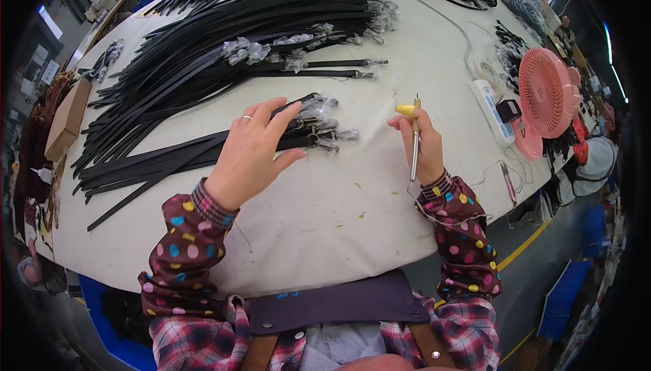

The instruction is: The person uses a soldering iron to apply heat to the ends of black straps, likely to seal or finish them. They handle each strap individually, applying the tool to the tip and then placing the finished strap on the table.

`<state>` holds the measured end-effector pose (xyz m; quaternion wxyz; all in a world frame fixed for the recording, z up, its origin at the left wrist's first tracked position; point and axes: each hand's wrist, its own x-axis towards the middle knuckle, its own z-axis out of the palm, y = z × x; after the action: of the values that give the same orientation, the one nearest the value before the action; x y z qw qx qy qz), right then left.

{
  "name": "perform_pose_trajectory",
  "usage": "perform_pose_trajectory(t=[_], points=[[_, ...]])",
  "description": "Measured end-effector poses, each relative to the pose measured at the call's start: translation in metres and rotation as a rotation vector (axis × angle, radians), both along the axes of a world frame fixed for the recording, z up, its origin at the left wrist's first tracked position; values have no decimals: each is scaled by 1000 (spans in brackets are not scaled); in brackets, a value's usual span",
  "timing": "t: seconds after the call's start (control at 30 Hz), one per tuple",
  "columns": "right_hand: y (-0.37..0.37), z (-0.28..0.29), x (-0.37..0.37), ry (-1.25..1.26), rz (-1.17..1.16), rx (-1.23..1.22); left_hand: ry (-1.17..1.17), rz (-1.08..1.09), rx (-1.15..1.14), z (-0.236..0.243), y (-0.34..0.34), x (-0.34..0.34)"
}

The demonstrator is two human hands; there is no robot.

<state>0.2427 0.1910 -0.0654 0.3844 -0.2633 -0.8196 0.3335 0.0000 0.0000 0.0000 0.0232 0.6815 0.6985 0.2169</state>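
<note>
My left hand, fingers spread, hovers over or rests lightly on a small group of black straps, whose metal fittings in clear plastic lie just right of it. I cannot tell whether it touches them. My right hand grips a slim metal pen-like tool with a thin cord trailing from its lower end, and a yellow cover is on one finger. A large heap of similar straps, several ends wrapped in plastic, lies beyond my hands on the white table.
At right stand a pink fan and a white power strip with cables; a pink slim tool lies below. A cardboard box sits at the left edge. Other people are at the far right and lower left.
</note>
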Motion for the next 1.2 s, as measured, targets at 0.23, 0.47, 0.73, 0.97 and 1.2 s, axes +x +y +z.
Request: perform_pose_trajectory(t=[0.23,0.47,0.73,0.97,1.2], points=[[-1,2,-2,-31,-32,40,93,84,27,-75,40,-56],[6,-6,0,-30,-19,68,-616,16,235,-21,25,-21],[6,-5,-1,16,-2,67,-1247,-672,243,51,-11,84],[5,1,-1,16,-19,106,-1414,-512,268,74,-37,110],[1,7,3,-37,-65,118,-317,26,278,27,41,-11]])
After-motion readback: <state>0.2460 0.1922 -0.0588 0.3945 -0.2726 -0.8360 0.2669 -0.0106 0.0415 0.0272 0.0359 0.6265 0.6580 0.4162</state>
